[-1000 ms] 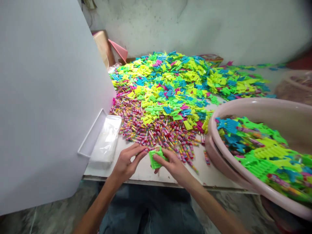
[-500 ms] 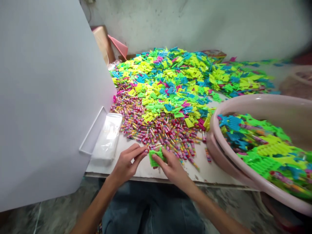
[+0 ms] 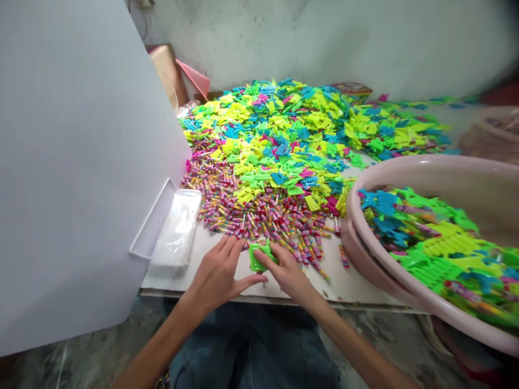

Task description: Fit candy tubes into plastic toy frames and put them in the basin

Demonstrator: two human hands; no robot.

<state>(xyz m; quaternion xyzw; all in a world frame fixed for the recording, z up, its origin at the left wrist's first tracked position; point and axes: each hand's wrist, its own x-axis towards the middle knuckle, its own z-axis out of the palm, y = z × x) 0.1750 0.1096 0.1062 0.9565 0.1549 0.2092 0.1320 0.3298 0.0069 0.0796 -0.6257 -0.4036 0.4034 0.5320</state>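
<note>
We have one small piece of bright green plastic [image 3: 254, 264] in our right hand [image 3: 288, 270]. It looks flat, with a bumpy top edge. Our right thumb lies across its front, so we can't see all of it. Its wide face points up at us. It sits near the front of the white table [image 3: 324, 292], just beside our left hand [image 3: 217, 273].

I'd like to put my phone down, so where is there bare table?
The table shows bare near its front edge: a strip between the bags and the left hand, and a patch between the right hand and the tub, in front of one loose stick. Beyond the hands, the stick pile and plastic pieces crowd it.
</note>
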